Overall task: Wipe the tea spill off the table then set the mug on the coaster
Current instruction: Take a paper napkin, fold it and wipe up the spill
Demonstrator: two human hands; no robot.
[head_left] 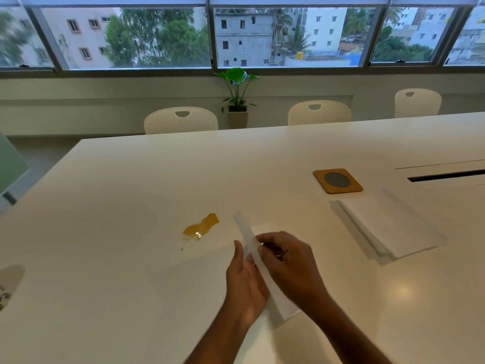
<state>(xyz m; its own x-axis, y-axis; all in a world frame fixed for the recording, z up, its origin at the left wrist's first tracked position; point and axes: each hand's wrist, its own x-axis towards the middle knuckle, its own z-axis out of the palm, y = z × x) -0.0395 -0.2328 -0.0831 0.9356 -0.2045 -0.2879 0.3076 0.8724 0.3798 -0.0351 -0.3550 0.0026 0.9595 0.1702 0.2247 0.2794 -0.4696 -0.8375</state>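
An amber tea spill (200, 227) lies on the white table (131, 179), left of my hands. Both hands hold one white paper napkin (246, 232) that stands on edge between them. My left hand (245, 281) supports it from the left. My right hand (286, 261) pinches it from the right. A square cork coaster (337, 180) with a grey round centre sits further back on the right. At the left edge is a blurred pale object (9, 282), possibly the mug; I cannot tell.
A stack of white napkins (391, 224) lies right of my hands, just in front of the coaster. A cable slot (446, 176) cuts the table at far right. White chairs (181, 120) and a potted plant (237, 98) stand beyond the far edge.
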